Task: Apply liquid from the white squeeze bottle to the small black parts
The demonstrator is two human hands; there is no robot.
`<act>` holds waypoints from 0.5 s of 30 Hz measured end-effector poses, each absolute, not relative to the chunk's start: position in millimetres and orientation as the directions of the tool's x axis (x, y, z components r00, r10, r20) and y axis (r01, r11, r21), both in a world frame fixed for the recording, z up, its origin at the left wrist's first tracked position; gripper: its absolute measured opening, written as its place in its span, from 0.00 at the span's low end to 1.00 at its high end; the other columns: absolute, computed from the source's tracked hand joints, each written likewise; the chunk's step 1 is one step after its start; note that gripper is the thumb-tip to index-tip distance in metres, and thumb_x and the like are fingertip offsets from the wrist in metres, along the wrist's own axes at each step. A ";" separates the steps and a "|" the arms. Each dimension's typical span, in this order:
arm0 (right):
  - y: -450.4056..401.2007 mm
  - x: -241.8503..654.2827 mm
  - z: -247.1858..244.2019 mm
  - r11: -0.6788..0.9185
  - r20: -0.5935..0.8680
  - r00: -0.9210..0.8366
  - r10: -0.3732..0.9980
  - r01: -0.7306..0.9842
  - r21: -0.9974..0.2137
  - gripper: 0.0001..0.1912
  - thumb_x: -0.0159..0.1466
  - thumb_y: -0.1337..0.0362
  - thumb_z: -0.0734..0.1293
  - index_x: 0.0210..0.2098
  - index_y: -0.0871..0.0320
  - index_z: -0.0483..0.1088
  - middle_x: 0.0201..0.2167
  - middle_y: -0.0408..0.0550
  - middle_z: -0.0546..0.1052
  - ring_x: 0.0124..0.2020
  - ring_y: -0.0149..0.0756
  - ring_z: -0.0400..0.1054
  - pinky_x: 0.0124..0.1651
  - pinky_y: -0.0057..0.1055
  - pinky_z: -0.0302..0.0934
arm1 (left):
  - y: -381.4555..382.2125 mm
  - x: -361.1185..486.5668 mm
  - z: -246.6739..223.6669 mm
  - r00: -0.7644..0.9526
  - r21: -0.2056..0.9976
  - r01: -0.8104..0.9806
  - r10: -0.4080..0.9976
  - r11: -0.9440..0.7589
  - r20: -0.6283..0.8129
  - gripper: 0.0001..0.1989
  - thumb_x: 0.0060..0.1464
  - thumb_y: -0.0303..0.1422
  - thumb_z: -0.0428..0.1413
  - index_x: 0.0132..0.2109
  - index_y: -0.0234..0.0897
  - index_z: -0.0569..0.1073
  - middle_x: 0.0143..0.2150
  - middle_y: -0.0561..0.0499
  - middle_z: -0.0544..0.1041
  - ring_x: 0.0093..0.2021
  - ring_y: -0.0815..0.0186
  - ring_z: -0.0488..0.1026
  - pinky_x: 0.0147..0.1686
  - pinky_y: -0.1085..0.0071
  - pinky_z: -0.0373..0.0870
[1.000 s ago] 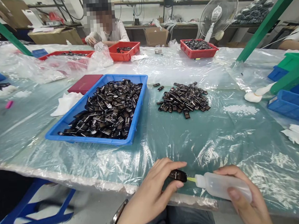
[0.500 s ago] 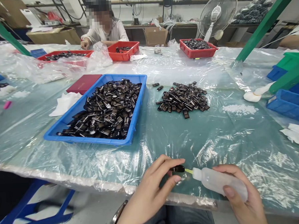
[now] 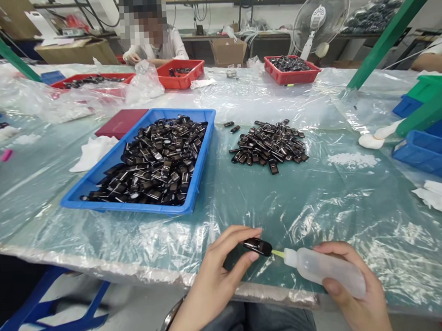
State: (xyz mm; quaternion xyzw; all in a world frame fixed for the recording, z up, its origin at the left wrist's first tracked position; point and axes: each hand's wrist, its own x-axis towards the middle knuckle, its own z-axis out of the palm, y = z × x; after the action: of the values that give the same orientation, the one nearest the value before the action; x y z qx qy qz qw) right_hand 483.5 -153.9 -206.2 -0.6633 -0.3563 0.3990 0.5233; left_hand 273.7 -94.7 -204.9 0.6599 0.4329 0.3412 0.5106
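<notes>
My left hand (image 3: 215, 279) covers most of the small glossy black part (image 3: 258, 245); my right hand (image 3: 355, 292) runs off the frame's bottom edge.

Plastic-covered table (image 3: 319, 205) with blue tray (image 3: 96, 184), loose parts (image 3: 268, 145)

The left hand (image 3: 215, 279) is pinching a small black part (image 3: 257, 246) between thumb and fingers (image 3: 239, 233), while the right hand (image 3: 357, 296) is gripping a translucent squeeze bottle (image 3: 325, 270), its yellow nozzle (image 3: 278, 253) touching the part above the table (image 3: 319, 205).
</notes>
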 end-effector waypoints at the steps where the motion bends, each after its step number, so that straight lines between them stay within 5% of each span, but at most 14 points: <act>1: -153.8 483.1 -205.3 -0.198 -0.159 0.432 0.888 0.047 -0.979 0.26 0.48 0.36 0.74 0.35 0.46 0.72 0.32 0.42 0.73 0.24 0.32 0.65 0.25 0.25 0.57 | -94.9 273.5 -205.1 0.394 0.971 0.213 0.919 -0.108 0.016 0.15 0.67 0.35 0.53 0.57 0.62 0.71 0.54 0.54 0.72 0.54 0.64 0.71 0.51 0.66 0.70; 15: -152.5 486.4 -205.1 -0.213 -0.175 0.422 0.890 0.043 -0.976 0.26 0.47 0.35 0.74 0.33 0.47 0.73 0.32 0.42 0.73 0.26 0.32 0.65 0.27 0.25 0.57 | -95.6 270.6 -206.6 0.411 0.971 0.199 0.911 -0.132 0.039 0.14 0.67 0.35 0.54 0.56 0.60 0.72 0.53 0.53 0.72 0.54 0.64 0.70 0.54 0.65 0.68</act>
State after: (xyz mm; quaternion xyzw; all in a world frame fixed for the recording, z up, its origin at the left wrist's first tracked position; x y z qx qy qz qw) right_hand 486.4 -152.5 -205.1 -0.6637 -0.3511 0.4071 0.5201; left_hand 270.6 -95.6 -206.6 0.6668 0.4162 0.3481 0.5109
